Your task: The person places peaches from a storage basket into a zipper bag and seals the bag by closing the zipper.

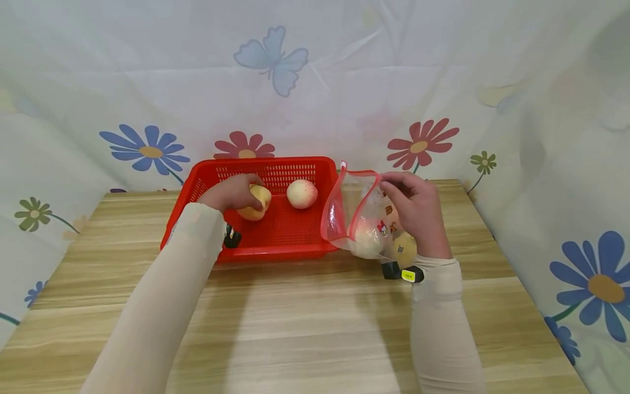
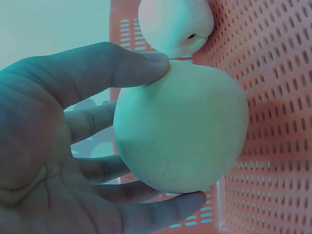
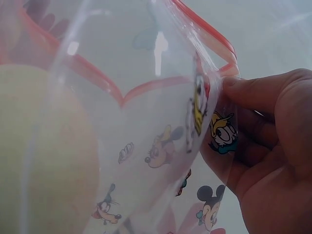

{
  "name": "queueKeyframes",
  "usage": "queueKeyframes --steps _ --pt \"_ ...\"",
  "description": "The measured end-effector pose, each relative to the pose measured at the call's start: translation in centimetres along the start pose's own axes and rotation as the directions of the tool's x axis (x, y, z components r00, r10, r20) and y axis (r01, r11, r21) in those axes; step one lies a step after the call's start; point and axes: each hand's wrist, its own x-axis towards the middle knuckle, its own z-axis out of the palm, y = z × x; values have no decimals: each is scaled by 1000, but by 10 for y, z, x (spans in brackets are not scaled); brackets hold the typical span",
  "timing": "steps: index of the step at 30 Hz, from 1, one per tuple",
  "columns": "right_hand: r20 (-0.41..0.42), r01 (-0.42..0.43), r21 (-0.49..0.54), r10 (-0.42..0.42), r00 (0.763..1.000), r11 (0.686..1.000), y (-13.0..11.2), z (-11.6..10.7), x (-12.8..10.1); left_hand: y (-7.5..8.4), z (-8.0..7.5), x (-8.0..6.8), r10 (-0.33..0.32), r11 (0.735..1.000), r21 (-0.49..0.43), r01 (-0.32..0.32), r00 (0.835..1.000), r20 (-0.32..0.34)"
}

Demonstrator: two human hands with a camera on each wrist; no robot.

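Observation:
My left hand (image 1: pixel 231 192) grips a yellow peach (image 1: pixel 257 203) inside the red basket (image 1: pixel 275 253). In the left wrist view, the thumb lies on one side of this peach (image 2: pixel 183 129) and the fingers on the other. A paler, pink-tinged peach (image 1: pixel 302 194) sits farther right in the basket. Beside the basket, my right hand (image 1: pixel 417 210) pinches the rim of a transparent bag (image 1: pixel 339 219) with red edging and cartoon prints. The bag's mouth gapes toward the basket. Within it lie a pale peach (image 1: pixel 368 241) and a yellow one (image 1: pixel 404 249), partly hidden by the hand.
Everything rests on a light wood-grain table (image 1: pixel 305 328). A flower-printed cloth (image 1: pixel 344 109) hangs close behind the basket and along both sides. Perforated basket walls (image 2: pixel 278 97) rise around the left hand.

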Motion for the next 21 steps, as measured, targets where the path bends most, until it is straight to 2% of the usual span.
queueKeyframes --steps 8,21 --pt "-4 24 3 -24 1000 1000 0 0 -1 5 -2 -2 20 1000 18 -20 1000 -10" --pt "-3 1 -9 -1 1000 1000 -1 -1 -1 19 -8 -12 42 999 20 -41 999 -20"
